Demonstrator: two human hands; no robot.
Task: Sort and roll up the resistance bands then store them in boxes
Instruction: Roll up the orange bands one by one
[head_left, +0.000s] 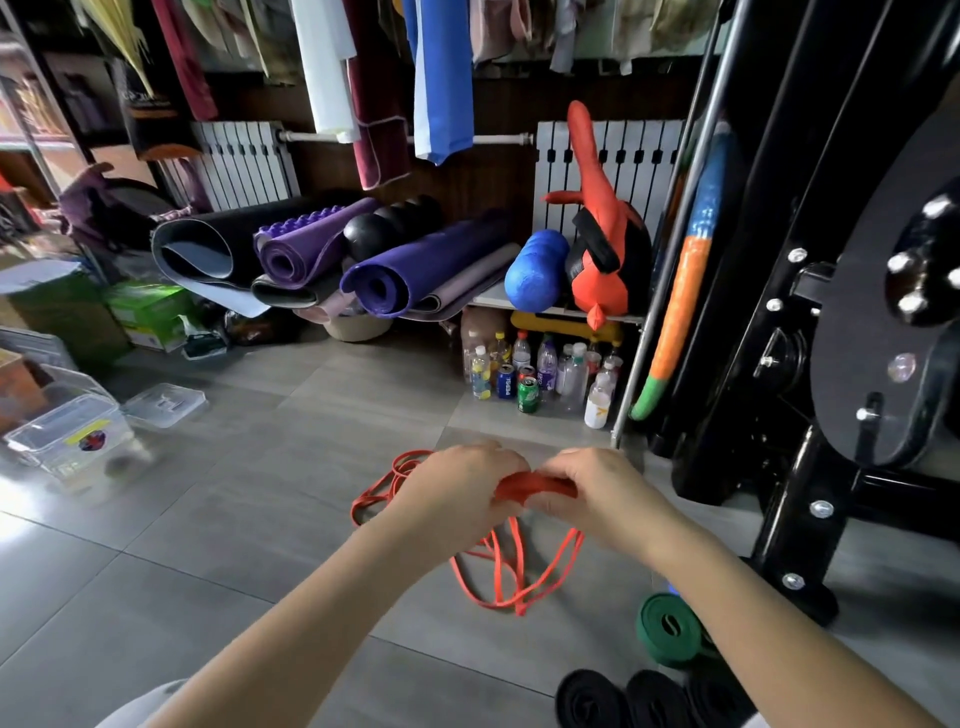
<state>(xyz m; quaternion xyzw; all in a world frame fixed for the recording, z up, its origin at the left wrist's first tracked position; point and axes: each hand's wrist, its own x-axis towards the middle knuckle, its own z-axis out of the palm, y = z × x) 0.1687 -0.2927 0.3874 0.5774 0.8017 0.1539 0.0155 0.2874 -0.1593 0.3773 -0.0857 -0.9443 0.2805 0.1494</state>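
Both hands hold one orange resistance band (535, 486) above the grey tiled floor. My left hand (457, 488) and my right hand (592, 488) pinch its folded end between them, fingers closed on it. The band's loose loops (511, 577) hang down below the hands. A second orange band (384, 488) lies in loops on the floor behind my left hand. A rolled green band (670, 631) sits on the floor at lower right. Three rolled black bands (649, 699) rest at the bottom edge. Clear plastic boxes (67, 436) stand at far left, with a loose lid (163, 405) beside them.
A black gym machine frame (810, 364) fills the right side. Rolled yoga mats (384, 270), foam rollers and a red punching bag lie along the back wall. Bottles and cans (540, 371) stand under a low shelf. Green cartons (145, 312) sit at left.
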